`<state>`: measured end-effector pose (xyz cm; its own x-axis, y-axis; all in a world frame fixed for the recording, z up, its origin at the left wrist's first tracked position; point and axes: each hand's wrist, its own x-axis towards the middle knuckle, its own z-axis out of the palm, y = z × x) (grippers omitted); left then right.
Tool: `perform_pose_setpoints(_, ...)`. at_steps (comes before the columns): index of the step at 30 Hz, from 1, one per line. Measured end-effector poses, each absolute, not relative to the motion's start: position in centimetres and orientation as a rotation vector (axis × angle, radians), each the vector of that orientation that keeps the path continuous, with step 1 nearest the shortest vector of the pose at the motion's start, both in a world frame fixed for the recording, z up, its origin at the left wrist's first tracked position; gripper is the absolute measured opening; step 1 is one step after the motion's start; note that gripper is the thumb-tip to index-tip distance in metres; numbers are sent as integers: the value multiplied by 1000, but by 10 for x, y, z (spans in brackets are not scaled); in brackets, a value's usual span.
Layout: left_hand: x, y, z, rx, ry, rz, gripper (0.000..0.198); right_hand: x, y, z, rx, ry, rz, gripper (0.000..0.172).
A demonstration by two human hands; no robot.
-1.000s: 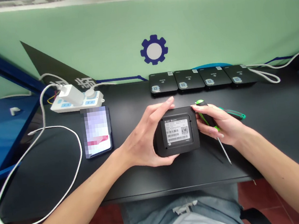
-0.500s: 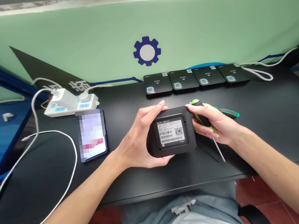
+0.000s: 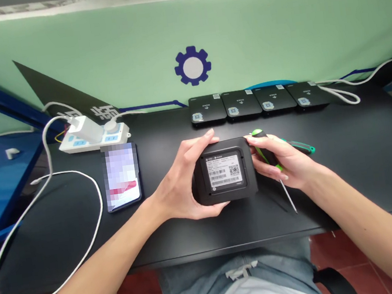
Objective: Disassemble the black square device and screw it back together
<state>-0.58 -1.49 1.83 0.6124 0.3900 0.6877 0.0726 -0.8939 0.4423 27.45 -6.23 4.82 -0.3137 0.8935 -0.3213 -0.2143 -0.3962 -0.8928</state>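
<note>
Both hands (image 3: 176, 190) clasp black device (image 3: 224, 172)

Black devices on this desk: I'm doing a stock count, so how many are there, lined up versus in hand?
Black devices in the back row: 4
Black device in the left hand: 1
Total: 5

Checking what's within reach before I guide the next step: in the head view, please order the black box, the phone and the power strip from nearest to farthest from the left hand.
1. The black box: held in the left hand, on its right side.
2. The phone: lying flat to the hand's left.
3. The power strip: farther left, behind the phone.
</note>
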Motion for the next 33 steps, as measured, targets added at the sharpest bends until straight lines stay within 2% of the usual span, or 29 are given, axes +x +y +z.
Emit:
perform_pose_setpoints(9, -4, -18, 17, 2473, 411, 1178, 139, 274, -61, 45, -1186, -964, 1799, 52)
perform_pose_setpoints(33, -5, -18, 17, 2422, 494, 1105, 133, 274, -60, 44, -1270, -944, 1747, 41)
